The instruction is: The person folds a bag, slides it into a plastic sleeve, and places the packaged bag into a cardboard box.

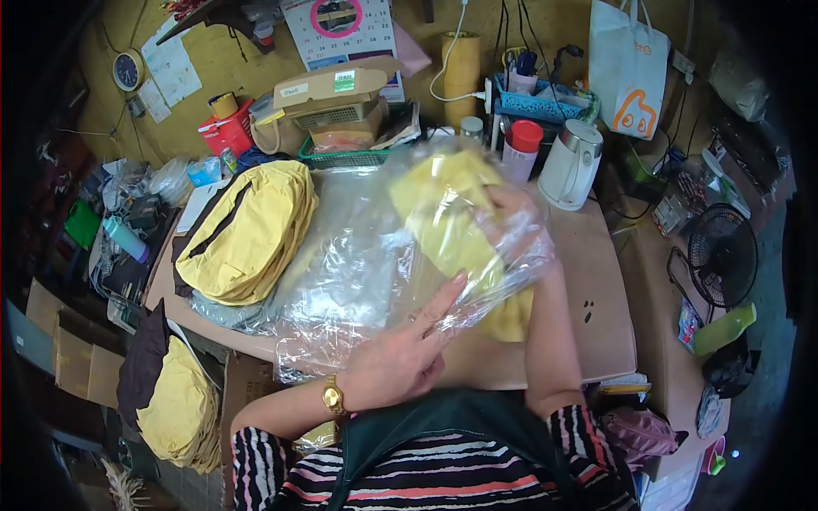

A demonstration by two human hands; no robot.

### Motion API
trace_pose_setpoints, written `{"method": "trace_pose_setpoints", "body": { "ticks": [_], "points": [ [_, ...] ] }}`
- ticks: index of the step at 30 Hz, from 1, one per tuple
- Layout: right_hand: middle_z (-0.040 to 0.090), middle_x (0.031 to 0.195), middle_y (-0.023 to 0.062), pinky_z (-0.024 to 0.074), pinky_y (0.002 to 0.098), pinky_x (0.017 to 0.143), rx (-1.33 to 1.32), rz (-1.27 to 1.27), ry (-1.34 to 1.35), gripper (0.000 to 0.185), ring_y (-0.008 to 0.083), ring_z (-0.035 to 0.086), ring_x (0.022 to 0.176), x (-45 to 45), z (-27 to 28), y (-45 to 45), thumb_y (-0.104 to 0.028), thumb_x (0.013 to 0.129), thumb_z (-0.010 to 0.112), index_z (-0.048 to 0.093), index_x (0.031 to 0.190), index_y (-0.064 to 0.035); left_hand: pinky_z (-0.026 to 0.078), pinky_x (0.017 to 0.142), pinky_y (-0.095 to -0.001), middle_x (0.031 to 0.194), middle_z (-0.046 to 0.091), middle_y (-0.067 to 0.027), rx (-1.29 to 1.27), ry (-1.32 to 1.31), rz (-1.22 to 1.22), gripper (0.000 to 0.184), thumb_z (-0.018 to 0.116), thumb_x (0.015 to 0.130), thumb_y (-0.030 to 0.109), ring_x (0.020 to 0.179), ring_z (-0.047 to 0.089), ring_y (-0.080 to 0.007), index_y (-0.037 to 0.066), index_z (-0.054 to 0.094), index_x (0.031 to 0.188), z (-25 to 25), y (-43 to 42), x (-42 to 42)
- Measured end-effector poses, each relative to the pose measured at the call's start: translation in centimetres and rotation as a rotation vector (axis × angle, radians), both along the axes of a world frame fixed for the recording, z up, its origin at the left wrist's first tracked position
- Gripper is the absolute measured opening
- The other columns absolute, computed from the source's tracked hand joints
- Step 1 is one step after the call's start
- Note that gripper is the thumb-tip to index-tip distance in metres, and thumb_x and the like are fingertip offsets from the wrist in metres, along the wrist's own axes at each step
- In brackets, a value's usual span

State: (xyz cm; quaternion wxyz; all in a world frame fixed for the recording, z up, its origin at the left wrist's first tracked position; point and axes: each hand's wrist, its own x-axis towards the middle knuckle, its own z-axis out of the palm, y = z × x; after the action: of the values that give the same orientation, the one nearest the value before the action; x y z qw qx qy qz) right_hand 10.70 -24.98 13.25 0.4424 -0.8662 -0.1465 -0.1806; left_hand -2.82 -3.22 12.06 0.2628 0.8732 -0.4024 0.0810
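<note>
A clear plastic bag [532,255] is around a yellow fabric piece [447,230] above the table, both partly blurred by motion. My right hand [514,223] shows through the film, its fingers closed on the fabric. Lower down, my left hand [396,362] is at the bag's near edge, index finger stretched along the film and the other fingers curled; its grip is partly hidden. More yellow cloth [509,315] hangs below the bag. To the left lie flat clear plastic bags [341,255] and a stack of yellow fabric pieces [251,234] with a dark zipper strip.
A white kettle [571,166] and a red-lidded jar [522,149] stand at the table's back right. Behind the bags is a green basket [345,158] with boxes. Another yellow and dark stack [177,409] sits lower left. A black fan [722,255] stands right.
</note>
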Motion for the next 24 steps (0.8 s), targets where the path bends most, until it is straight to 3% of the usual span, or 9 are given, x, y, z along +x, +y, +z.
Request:
{"method": "trace_pose_setpoints", "body": {
  "ticks": [2, 4, 8, 11, 12, 14, 17, 20, 24],
  "points": [
    [0.066, 0.105, 0.0170, 0.0464, 0.0401, 0.093, -0.417, 0.156, -0.074, 0.031, 0.0354, 0.062, 0.099, -0.2, -1.6, -0.1, -0.026, 0.080, 0.070, 0.068, 0.105, -0.0068, 0.058, 0.077, -0.0374, 0.154, 0.026, -0.0224, -0.002, 0.030, 0.009, 0.076, 0.058, 0.075, -0.004, 0.123, 0.053, -0.0399, 0.013, 0.038, 0.146, 0.3, -0.8, 0.2],
    [0.066, 0.104, 0.0171, 0.0467, 0.0395, 0.091, -0.353, 0.306, -0.319, 0.028, 0.0354, 0.062, 0.096, 0.6, -3.1, -0.6, -0.024, 0.080, 0.068, 0.069, 0.102, -0.0063, 0.057, 0.081, -0.0362, 0.154, 0.025, -0.0226, 0.020, -0.177, 0.063, 0.080, 0.059, 0.075, -0.004, 0.126, 0.050, -0.0399, 0.014, 0.034, 0.149, -0.8, -1.2, 1.3],
    [0.063, 0.118, 0.0140, 0.0396, 0.0533, 0.097, -0.467, 0.373, 0.094, 0.036, 0.0273, 0.055, 0.116, 2.0, -5.0, -0.7, -0.025, 0.082, 0.066, 0.065, 0.114, -0.0090, 0.055, 0.087, -0.0415, 0.157, 0.017, -0.0191, 0.098, 0.025, -0.057, 0.078, 0.060, 0.077, 0.000, 0.128, 0.045, -0.0439, 0.012, 0.032, 0.148, -1.8, -1.3, 0.1],
    [0.051, 0.137, 0.0159, 0.0285, 0.0641, 0.103, -0.863, -0.254, -0.227, 0.050, 0.0302, 0.042, 0.132, 3.3, -9.9, 1.8, -0.042, 0.088, 0.060, 0.059, 0.128, -0.0120, 0.055, 0.088, -0.0405, 0.158, 0.013, -0.0215, 0.134, 0.166, -0.201, 0.080, 0.061, 0.082, 0.003, 0.129, 0.045, -0.0439, 0.021, 0.027, 0.152, -3.4, -1.9, -1.0],
    [0.045, 0.142, 0.0182, 0.0186, 0.0624, 0.109, -0.857, -0.089, -0.361, 0.054, 0.0317, 0.037, 0.136, 2.6, -10.7, 2.3, -0.045, 0.088, 0.059, 0.055, 0.132, -0.0135, 0.055, 0.088, -0.0405, 0.158, 0.013, -0.0215, 0.132, 0.163, -0.202, 0.080, 0.061, 0.082, 0.003, 0.129, 0.045, -0.0439, 0.021, 0.027, 0.152, -3.4, -1.9, -0.8],
    [0.038, 0.148, 0.0205, 0.0087, 0.0606, 0.114, -0.843, 0.076, -0.476, 0.059, 0.0333, 0.032, 0.140, 1.8, -12.6, 3.4, -0.049, 0.089, 0.058, 0.051, 0.137, -0.0151, 0.054, 0.089, -0.0412, 0.156, 0.021, -0.0219, 0.160, 0.216, -0.329, 0.074, 0.061, 0.087, 0.008, 0.126, 0.047, -0.0455, 0.026, 0.029, 0.151, -3.3, -1.8, -0.9],
    [0.023, 0.156, 0.0201, 0.0032, 0.0655, 0.112, -0.869, 0.139, -0.180, 0.074, 0.0423, 0.015, 0.144, 2.5, -16.9, 4.3, -0.064, 0.086, 0.052, 0.045, 0.143, -0.0171, 0.051, 0.092, -0.0431, 0.149, 0.036, -0.0225, 0.422, 0.212, -0.280, 0.066, 0.064, 0.088, 0.016, 0.124, 0.049, -0.0435, 0.028, 0.037, 0.147, 1.6, -0.4, 1.0],
    [0.018, 0.156, 0.0238, 0.0028, 0.0732, 0.106, -0.665, 0.297, -0.115, 0.082, 0.0476, 0.010, 0.144, 3.4, -21.4, 6.2, -0.071, 0.083, 0.049, 0.042, 0.146, -0.0190, 0.046, 0.096, -0.0449, 0.134, 0.053, -0.0225, 0.067, 0.053, -0.161, 0.053, 0.062, 0.090, 0.030, 0.115, 0.056, -0.0399, 0.010, 0.049, 0.137, 5.1, 0.5, 8.7],
    [0.012, 0.157, 0.0264, 0.0062, 0.0777, 0.103, -0.802, 0.305, 0.003, 0.087, 0.0532, 0.005, 0.142, 0.8, -18.7, 7.5, -0.076, 0.081, 0.045, 0.035, 0.149, -0.0236, 0.043, 0.100, -0.0439, 0.126, 0.059, -0.0227, 0.300, 0.255, 0.234, 0.067, 0.047, 0.091, 0.059, 0.116, 0.055, -0.0394, 0.003, 0.059, 0.127, 3.3, -4.0, 20.8]
  ]
}}
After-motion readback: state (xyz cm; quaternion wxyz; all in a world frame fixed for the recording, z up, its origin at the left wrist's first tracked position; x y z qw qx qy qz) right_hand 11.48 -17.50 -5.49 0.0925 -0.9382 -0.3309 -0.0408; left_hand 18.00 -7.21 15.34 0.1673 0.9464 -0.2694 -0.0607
